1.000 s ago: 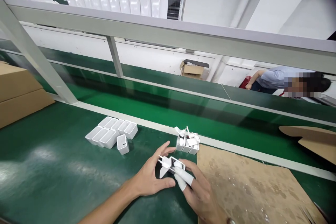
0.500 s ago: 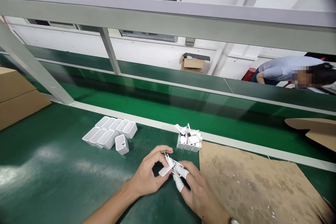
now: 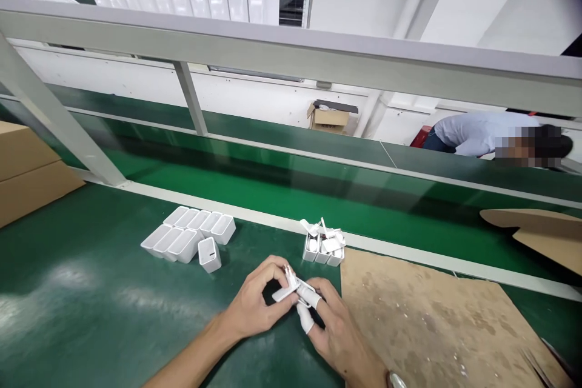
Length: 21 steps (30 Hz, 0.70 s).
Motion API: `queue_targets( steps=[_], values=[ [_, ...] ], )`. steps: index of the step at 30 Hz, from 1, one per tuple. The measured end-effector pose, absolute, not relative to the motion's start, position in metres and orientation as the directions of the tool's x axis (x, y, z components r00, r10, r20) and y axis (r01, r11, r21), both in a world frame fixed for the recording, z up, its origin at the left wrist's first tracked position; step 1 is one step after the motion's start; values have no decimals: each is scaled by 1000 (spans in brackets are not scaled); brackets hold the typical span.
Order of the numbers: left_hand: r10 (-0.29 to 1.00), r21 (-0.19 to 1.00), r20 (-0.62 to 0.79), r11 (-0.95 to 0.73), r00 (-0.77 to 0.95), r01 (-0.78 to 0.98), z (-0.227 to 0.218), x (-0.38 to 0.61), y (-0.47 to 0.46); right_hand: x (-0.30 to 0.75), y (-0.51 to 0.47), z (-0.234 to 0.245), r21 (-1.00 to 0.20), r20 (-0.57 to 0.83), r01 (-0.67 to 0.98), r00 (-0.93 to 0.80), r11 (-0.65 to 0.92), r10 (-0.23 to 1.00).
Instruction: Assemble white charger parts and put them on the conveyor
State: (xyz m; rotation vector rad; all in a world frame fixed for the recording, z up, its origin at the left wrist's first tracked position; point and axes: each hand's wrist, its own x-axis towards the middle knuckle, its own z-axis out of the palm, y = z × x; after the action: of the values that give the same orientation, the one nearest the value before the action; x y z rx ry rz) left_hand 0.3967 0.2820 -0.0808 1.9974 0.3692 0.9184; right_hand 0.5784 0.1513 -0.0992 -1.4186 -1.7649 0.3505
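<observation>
In front of me, close above the green table, my left hand (image 3: 257,303) pinches a white plug cover (image 3: 282,295) with metal pins pointing up and away. My right hand (image 3: 334,327) wears white finger cots on thumb and index finger and grips a white plastic housing (image 3: 311,286), mostly covered by the fingers. Cover and housing meet between the two hands; whether they are joined I cannot tell. Beyond the hands, white housings (image 3: 324,257) packed with small white parts stand side by side. A separate housing (image 3: 210,259) with a dark slot stands to the left.
Several white housings (image 3: 184,245) stand in two rows at the left. A brown cardboard sheet (image 3: 409,315) covers the table on the right, with tweezers-like tips (image 3: 539,364) at its edge. Cardboard boxes (image 3: 31,173) stand at far left. Across the green belt (image 3: 254,188), a person (image 3: 473,133) bends over.
The whole view has shifted slightly as my head tilted. Both hands keep their hold on the plug cover and the housing, with only small finger movement. The person opposite has shifted a little.
</observation>
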Motion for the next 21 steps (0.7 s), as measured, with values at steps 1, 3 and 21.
queue_targets(
  steps=[1, 3, 21],
  values=[
    [555, 808, 470, -584, 686, -81, -81, 395, 281, 577, 152, -101, -741, 416, 595, 42, 311, 909],
    [532, 770, 493, -635, 688, -61, -82, 394, 277, 575, 154, -104, -916, 322, 310, 191, 255, 927],
    [461, 617, 653, -784, 600, -70, -82, 400, 258, 564, 155, -94, -922, -169, -382, 273, -54, 947]
  ],
)
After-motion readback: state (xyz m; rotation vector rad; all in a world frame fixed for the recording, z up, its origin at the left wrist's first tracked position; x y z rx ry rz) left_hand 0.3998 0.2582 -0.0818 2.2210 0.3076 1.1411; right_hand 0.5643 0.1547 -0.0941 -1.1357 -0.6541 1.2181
